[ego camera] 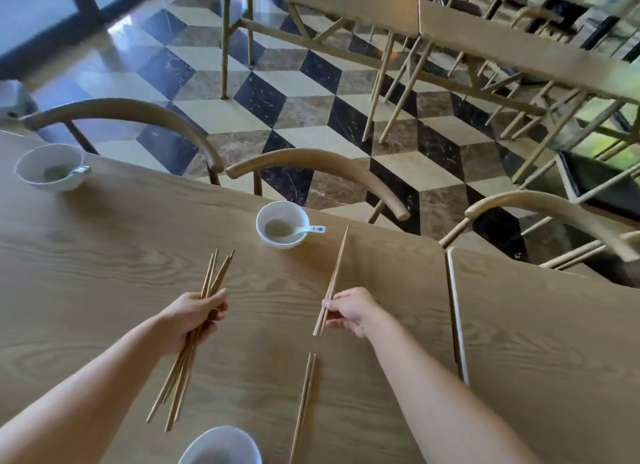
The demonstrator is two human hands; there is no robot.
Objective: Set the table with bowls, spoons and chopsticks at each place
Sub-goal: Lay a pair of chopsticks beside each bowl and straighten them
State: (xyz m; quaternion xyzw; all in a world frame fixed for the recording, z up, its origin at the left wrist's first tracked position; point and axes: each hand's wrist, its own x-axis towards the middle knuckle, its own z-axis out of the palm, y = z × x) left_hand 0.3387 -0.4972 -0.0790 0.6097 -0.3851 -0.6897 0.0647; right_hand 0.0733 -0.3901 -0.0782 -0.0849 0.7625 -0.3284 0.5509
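My left hand (195, 319) grips a bundle of several wooden chopsticks (216, 273) over the wooden table (104, 255). My right hand (349, 311) holds a pair of chopsticks (337, 267) that points toward the far edge, to the right of a white bowl (282, 224) with a white spoon (311, 230) in it. Another pair of chopsticks (304, 404) lies flat on the table close to me, beside a white bowl (221, 446) at the bottom edge. A third white bowl (48, 165) with a spoon (81, 169) sits at the far left.
Three curved wooden chair backs (131, 110) (318, 160) (554, 203) line the table's far side. A second table (554, 325) adjoins on the right with a narrow seam. More tables and chairs stand beyond on a checkered tile floor (294, 82).
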